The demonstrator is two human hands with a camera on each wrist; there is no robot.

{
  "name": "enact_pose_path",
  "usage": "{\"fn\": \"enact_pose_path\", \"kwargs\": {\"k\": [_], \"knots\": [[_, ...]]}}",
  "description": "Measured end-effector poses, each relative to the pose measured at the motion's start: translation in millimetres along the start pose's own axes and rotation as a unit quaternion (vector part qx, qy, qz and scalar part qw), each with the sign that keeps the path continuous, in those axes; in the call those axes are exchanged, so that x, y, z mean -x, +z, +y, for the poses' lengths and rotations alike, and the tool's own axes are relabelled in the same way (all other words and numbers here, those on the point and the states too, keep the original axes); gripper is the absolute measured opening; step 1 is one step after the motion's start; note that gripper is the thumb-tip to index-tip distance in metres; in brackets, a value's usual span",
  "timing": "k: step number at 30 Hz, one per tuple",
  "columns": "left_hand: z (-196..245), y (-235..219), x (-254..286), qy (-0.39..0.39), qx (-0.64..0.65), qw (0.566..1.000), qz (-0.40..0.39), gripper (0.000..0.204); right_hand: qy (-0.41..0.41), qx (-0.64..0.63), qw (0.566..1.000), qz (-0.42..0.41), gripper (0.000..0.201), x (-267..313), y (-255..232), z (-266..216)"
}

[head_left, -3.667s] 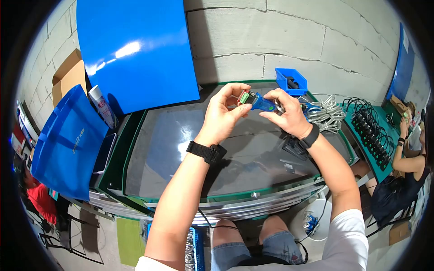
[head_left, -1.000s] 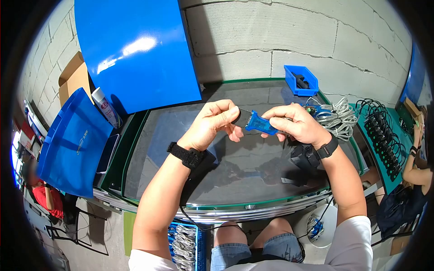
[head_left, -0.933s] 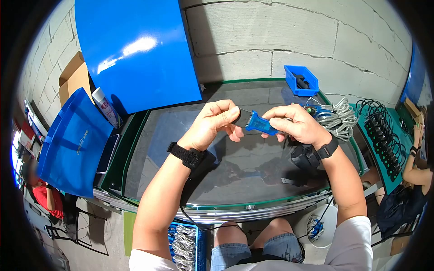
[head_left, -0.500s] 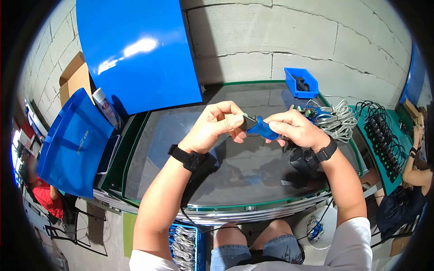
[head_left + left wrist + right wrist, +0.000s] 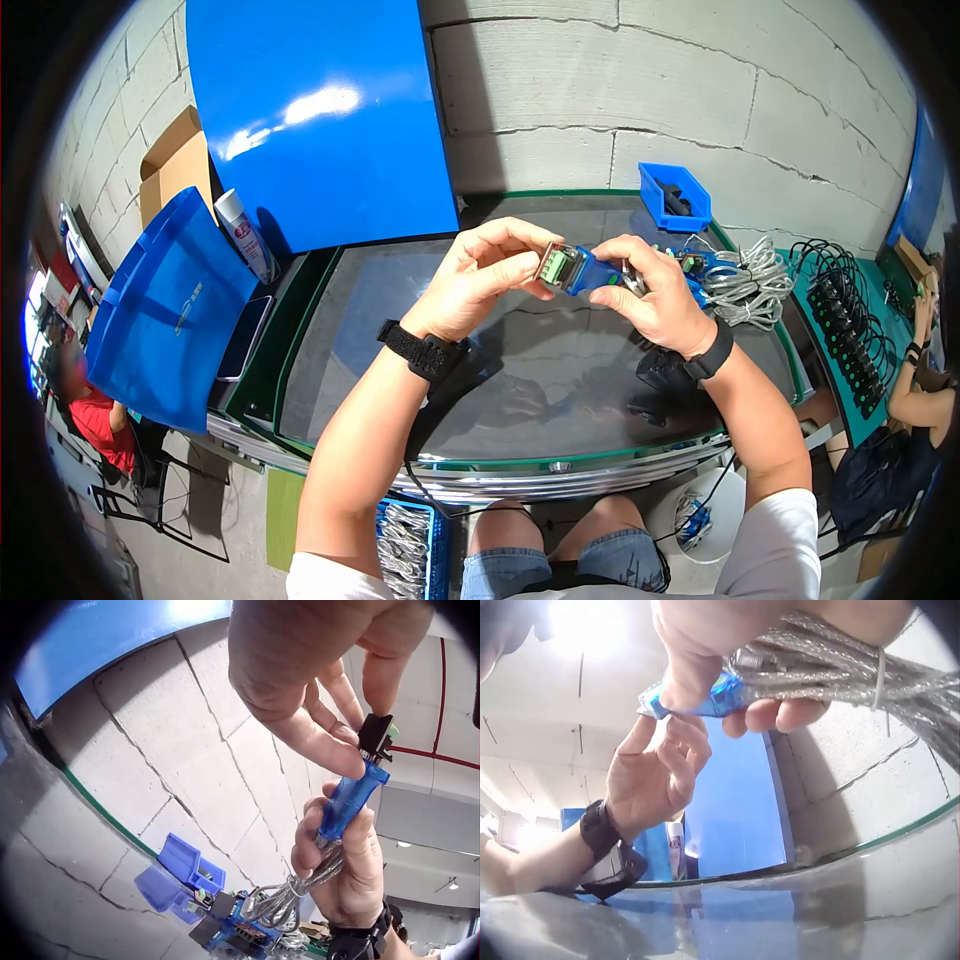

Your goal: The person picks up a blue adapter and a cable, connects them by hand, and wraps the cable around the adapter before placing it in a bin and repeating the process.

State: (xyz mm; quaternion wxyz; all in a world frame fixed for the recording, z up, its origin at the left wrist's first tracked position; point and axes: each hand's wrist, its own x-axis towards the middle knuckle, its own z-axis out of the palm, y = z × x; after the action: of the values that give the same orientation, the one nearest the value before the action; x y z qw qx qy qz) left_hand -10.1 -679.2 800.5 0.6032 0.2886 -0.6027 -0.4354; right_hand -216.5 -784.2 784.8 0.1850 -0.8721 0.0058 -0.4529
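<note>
Between the two hands is a translucent blue connector (image 5: 598,276), with a green terminal block (image 5: 553,264) at its left end. The left hand (image 5: 478,278) pinches that block end between thumb and fingers. Around the blue housing curl the thumb and fingers of the right hand (image 5: 665,302). In the left wrist view a black piece (image 5: 374,735) sticks out of the blue connector (image 5: 351,801), by the left fingertips. A tied bundle of grey cable (image 5: 832,664) runs from the housing past the right hand in the right wrist view.
Coiled cables (image 5: 752,285) and a blue bin (image 5: 675,205) of black parts stand at the back right. Left are a spray can (image 5: 245,235), a blue bag (image 5: 165,310) and a phone (image 5: 240,340). Black devices (image 5: 845,330) line a side table near another person.
The connector has been turned in the hands, so its green terminals now face the head camera, where the black side showed before. Both hands still grip it. The head view has shifted slightly.
</note>
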Motion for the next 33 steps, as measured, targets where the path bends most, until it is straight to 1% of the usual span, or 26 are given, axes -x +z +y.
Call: {"fn": "enact_pose_path", "kwargs": {"k": [7, 9, 10, 14, 16, 19, 20, 23, 24, 25, 26, 28, 29, 30, 31, 33], "knots": [[-7.4, -5.0, -1.6, 0.033, -0.025, 0.999, -0.011, 0.035, -0.030, 0.029, 0.999, 0.020, 0.033, -1.3, -2.4, -3.5], [-7.2, -3.7, -1.9, 0.027, -0.025, 0.999, -0.013, 0.038, 0.003, 0.049, 0.999, 0.006, 0.034, -0.7, -3.4, -4.4], [-6.8, -3.1, -2.0, 0.021, -0.024, 0.999, -0.015, 0.042, 0.003, 0.049, 0.999, 0.006, 0.034, -0.5, -3.3, -3.4], [-4.7, -1.2, -0.1, 0.006, -0.021, 0.999, -0.028, 0.043, 0.011, 0.002, 1.000, -0.012, 0.036, 1.9, 1.5, 2.6], [-6.5, -2.4, -0.5, 0.021, -0.010, 0.999, -0.042, 0.046, 0.014, -0.022, 1.000, -0.017, 0.036, 2.1, 1.7, 2.5], [-2.1, -1.3, 0.2, 0.021, -0.004, 0.998, -0.052, 0.045, -0.008, -0.003, 1.000, -0.024, 0.038, 0.5, -0.3, 1.6], [0.4, 0.8, 0.7, 0.021, -0.004, 0.998, -0.052, 0.045, -0.021, 0.007, 1.000, -0.009, 0.038, -0.4, -0.9, 1.9], [3.0, 5.1, 0.6, 0.014, -0.022, 0.999, -0.034, 0.041, -0.039, 0.027, 0.999, 0.024, 0.036, -2.0, -1.6, 1.1], [0.8, 3.8, -0.5, 0.017, -0.049, 0.998, -0.026, 0.037, -0.045, 0.037, 0.997, 0.041, 0.034, -2.3, -1.5, 0.4], [-1.6, 2.5, -1.4, 0.020, -0.077, 0.997, -0.018, 0.034, -0.044, 0.037, 0.998, 0.040, 0.034, -2.5, -1.3, -0.7], [-4.6, 1.6, -2.1, 0.019, -0.077, 0.997, -0.018, 0.034, -0.031, 0.053, 0.997, 0.036, 0.032, -2.6, -1.1, -2.1], [-9.3, 0.7, -3.3, 0.016, -0.114, 0.993, 0.025, 0.026, -0.017, 0.070, 0.997, 0.032, 0.030, -2.4, -0.7, -5.5], [-9.1, 0.5, -3.6, 0.016, -0.114, 0.993, 0.025, 0.026, 0.001, 0.076, 0.997, 0.026, 0.029, -2.2, -0.5, -7.3], [-8.8, 0.0, -3.9, 0.003, -0.131, 0.990, 0.046, 0.024, 0.018, 0.081, 0.996, 0.021, 0.028, -2.2, -0.3, -8.8], [-8.6, 0.0, -4.0, -0.010, -0.149, 0.986, 0.068, 0.022, 0.019, 0.081, 0.996, 0.021, 0.028, -2.5, -0.2, -10.3], [-10.0, 0.6, -4.2, 0.002, -0.161, 0.984, 0.080, 0.018, 0.033, 0.112, 0.993, 0.006, 0.030, -2.9, 0.0, -12.4]]}}
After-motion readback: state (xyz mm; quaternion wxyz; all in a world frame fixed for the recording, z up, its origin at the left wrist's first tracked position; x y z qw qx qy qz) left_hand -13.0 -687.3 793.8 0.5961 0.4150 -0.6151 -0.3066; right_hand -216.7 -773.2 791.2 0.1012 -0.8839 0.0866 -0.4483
